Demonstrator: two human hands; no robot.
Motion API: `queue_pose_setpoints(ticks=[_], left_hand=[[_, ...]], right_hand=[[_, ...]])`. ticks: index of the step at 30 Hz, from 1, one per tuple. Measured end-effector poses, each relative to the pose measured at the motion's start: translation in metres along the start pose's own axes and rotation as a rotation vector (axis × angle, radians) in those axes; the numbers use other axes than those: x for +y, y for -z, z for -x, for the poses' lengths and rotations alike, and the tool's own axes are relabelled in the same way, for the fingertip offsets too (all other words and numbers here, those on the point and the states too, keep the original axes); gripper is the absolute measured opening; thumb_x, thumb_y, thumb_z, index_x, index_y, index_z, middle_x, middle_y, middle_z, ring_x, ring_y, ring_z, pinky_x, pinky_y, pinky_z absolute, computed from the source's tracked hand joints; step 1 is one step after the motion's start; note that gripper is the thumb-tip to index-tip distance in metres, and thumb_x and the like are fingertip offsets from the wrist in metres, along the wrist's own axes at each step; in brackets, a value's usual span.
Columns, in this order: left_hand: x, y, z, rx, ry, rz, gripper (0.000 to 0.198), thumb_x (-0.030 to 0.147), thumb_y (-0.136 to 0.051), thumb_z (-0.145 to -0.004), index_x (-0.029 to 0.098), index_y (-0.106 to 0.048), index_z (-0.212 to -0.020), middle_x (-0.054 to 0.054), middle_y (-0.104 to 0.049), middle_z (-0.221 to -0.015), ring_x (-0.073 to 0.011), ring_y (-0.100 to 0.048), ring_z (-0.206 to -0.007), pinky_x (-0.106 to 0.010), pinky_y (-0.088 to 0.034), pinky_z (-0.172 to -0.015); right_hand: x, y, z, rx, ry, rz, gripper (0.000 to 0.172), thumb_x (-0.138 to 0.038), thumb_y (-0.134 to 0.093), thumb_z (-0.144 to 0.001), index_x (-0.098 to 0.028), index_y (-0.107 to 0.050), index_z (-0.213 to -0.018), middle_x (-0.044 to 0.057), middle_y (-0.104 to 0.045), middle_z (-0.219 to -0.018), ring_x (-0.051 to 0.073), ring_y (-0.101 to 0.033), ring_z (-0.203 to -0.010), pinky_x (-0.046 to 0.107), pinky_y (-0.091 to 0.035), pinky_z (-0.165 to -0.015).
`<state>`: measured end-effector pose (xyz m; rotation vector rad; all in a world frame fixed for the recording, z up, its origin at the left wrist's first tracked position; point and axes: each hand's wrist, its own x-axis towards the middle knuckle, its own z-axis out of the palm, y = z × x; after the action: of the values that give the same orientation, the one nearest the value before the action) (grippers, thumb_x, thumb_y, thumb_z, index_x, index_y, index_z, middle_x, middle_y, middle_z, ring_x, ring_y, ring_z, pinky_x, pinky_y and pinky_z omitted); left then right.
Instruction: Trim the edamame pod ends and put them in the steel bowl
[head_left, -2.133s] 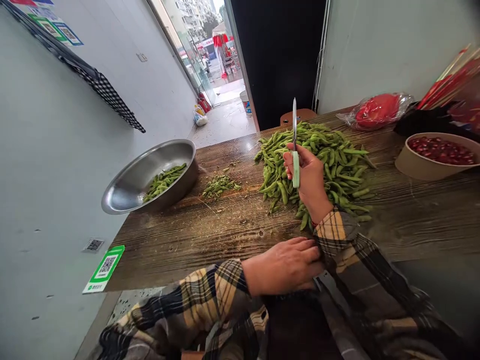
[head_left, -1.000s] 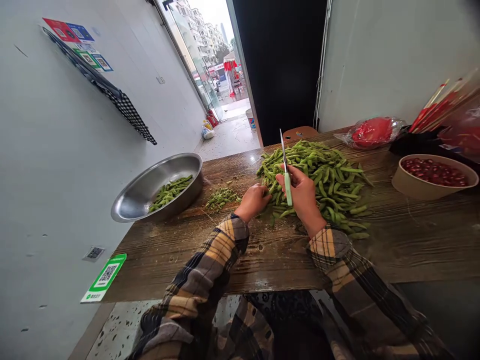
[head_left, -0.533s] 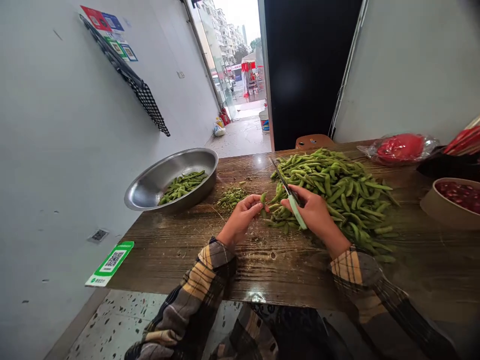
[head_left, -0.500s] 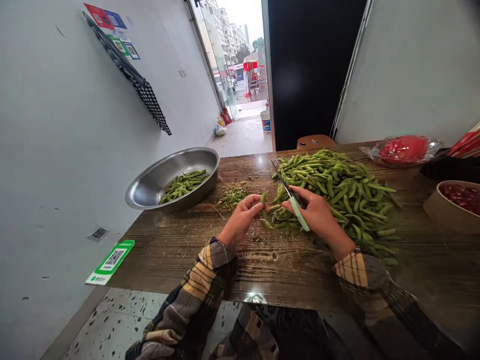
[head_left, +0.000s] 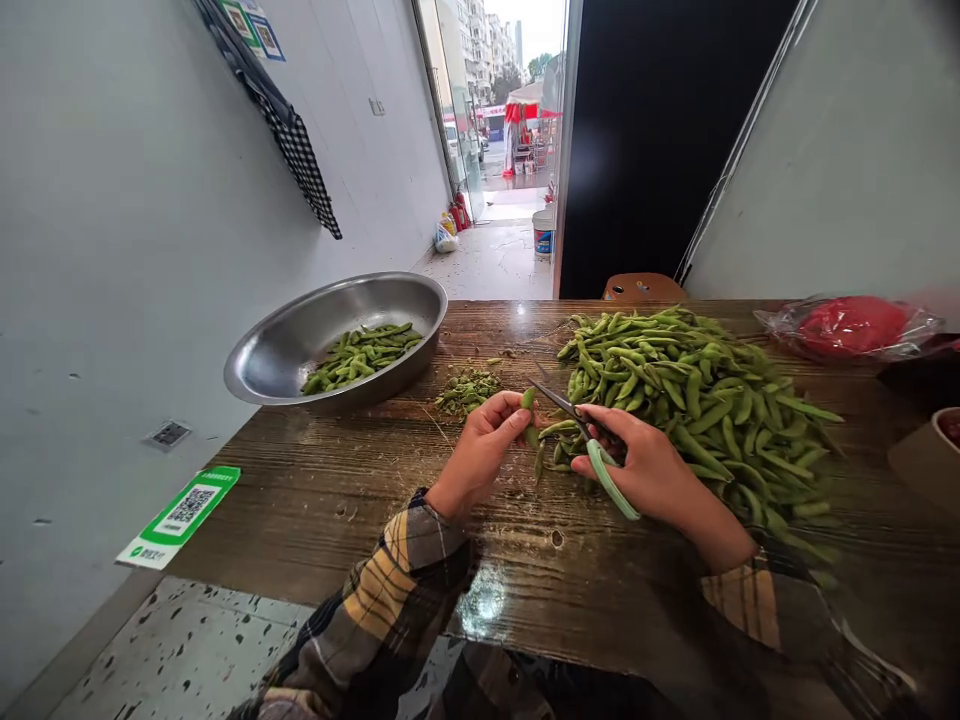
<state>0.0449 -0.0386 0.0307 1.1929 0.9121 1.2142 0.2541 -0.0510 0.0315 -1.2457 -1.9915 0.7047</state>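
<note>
My left hand pinches an edamame pod upright between thumb and fingers, above the wooden table. In my right hand is a pair of scissors with pale green handles. Their blades are parted and point up and left, with the tips close to the held pod. A large heap of edamame pods lies behind and to the right of my right hand. Beyond my left hand is a small pile of green trimmings. More pods lie inside the steel basin at the left.
The wooden table carries a green QR-code card at its left edge. A red item in clear plastic lies at the back right, near a tan bowl. Beyond the table are a brown stool and a white bucket.
The scissors have opened and swung, with their blades now tilted further left toward the pod. My right hand has moved slightly right and down. The view has shifted a little.
</note>
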Motion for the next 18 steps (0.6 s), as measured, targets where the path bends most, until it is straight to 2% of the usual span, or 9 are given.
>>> queue_pose_setpoints(ticks=[5, 9, 15, 18], left_hand=[[0.003, -0.009, 0.006, -0.067, 0.007, -0.121, 0.018, 0.031, -0.066, -0.08, 0.014, -0.062, -0.083, 0.0, -0.058, -0.074, -0.0096, -0.049, -0.066, -0.022, -0.039, -0.063], [0.006, -0.013, 0.009, -0.061, 0.026, -0.134, 0.018, 0.032, -0.066, -0.078, 0.014, -0.061, -0.08, 0.001, -0.055, -0.07, -0.0092, -0.045, -0.064, -0.022, -0.037, -0.06], [0.007, -0.009, 0.006, -0.05, 0.036, -0.198, 0.022, 0.035, -0.066, -0.078, 0.014, -0.061, -0.078, 0.002, -0.051, -0.066, -0.0089, -0.042, -0.06, -0.022, -0.033, -0.057], [0.006, -0.003, 0.003, -0.052, 0.0, -0.307, 0.022, 0.035, -0.064, -0.079, 0.013, -0.063, -0.076, 0.001, -0.05, -0.067, -0.0095, -0.042, -0.062, -0.022, -0.033, -0.058]], right_hand=[[-0.006, -0.007, 0.003, -0.033, -0.015, -0.02, 0.057, -0.033, -0.07, -0.073, -0.016, -0.057, -0.126, 0.009, -0.065, -0.108, 0.021, -0.062, -0.088, 0.035, -0.051, -0.082], [-0.007, -0.01, 0.005, -0.04, -0.024, -0.002, 0.055, -0.033, -0.07, -0.073, -0.016, -0.058, -0.124, 0.01, -0.065, -0.111, 0.023, -0.063, -0.093, 0.035, -0.052, -0.081], [0.0, -0.011, 0.006, -0.028, -0.001, 0.034, 0.051, -0.038, -0.067, -0.078, -0.015, -0.061, -0.124, 0.011, -0.069, -0.106, 0.023, -0.065, -0.084, 0.036, -0.053, -0.076], [0.004, -0.011, 0.006, -0.037, 0.024, 0.043, 0.049, -0.038, -0.067, -0.078, -0.016, -0.063, -0.122, 0.012, -0.07, -0.107, 0.024, -0.065, -0.089, 0.036, -0.053, -0.078]])
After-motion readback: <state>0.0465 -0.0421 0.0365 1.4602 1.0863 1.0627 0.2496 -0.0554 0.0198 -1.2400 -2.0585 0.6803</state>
